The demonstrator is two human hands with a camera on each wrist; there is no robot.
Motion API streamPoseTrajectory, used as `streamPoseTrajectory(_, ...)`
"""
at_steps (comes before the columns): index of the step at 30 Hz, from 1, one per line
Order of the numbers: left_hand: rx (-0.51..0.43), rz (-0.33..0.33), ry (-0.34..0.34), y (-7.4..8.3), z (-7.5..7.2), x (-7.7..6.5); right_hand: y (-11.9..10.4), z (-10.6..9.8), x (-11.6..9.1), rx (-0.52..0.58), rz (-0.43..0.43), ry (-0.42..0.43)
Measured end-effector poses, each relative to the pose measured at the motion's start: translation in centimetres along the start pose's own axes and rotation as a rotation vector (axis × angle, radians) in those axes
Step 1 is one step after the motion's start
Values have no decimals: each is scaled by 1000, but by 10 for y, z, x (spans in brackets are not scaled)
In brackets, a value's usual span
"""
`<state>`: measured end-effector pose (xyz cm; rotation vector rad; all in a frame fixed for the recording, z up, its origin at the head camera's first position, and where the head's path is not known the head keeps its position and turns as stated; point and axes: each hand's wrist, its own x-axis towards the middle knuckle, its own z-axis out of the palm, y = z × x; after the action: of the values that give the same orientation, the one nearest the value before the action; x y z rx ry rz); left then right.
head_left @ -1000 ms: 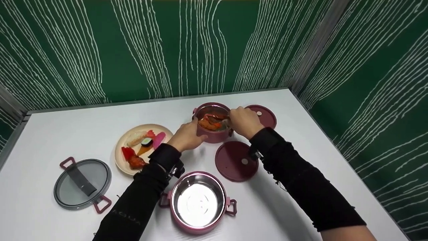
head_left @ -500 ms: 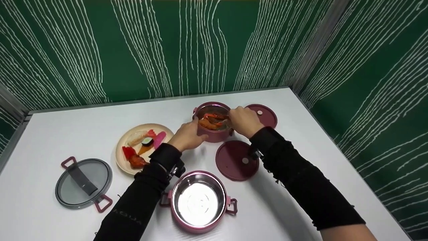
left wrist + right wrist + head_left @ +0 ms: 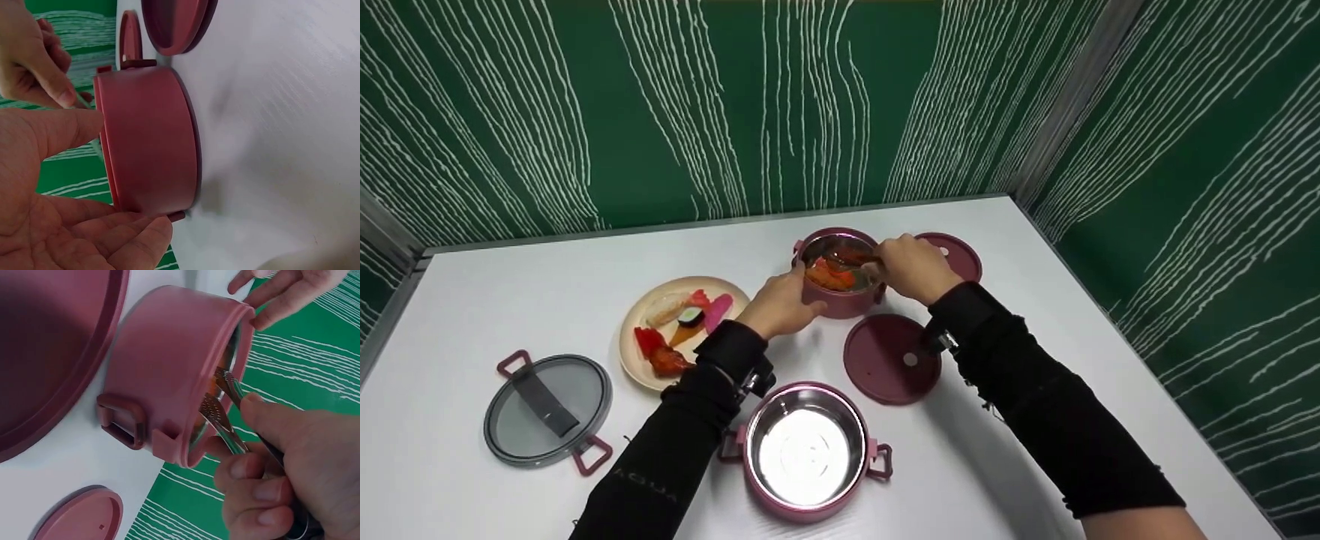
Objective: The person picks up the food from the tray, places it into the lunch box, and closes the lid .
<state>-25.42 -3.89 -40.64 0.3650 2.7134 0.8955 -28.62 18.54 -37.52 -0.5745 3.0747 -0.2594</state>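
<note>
A small dark-pink pot (image 3: 840, 304) stands near the table's back edge, with orange and brown food pieces (image 3: 831, 276) inside. My left hand (image 3: 781, 304) touches its left side, thumb and fairly straight fingers (image 3: 132, 239) spread along wall and rim. My right hand (image 3: 916, 266) grips metal tongs (image 3: 225, 410) at the pot's right rim. The tongs' perforated ends reach into the opening, a little apart. In the head view, a dark brown piece (image 3: 853, 256) lies by the tongs; I cannot tell whether they pinch it.
A larger pink pot (image 3: 802, 514) with a steel inside stands in front. Two maroon lids (image 3: 885, 367) lie right of the pots. A beige plate (image 3: 630, 360) of sushi and other food is at left, beside a grey lid (image 3: 547, 412) with pink handles.
My right hand has shifted slightly up and right with the tongs, and the food at the pot's back looks rearranged. My left hand stays in place.
</note>
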Motion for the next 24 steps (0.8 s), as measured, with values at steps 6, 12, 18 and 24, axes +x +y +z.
streamPoseTrajectory(6,-2,-25,-10,1,-2,-2,1,-3,-3,5,9,11)
streamPoseTrajectory(12,-14,33,19,0,-8,-6,2,-10,-7,78,8,33)
streamPoseTrajectory(18,3,-1,52,-8,-21,-19,-4,-16,-14,94,-41,41)
streamPoseTrajectory(24,13,-18,119,-19,-39,-47,-13,-16,-18,99,-55,45)
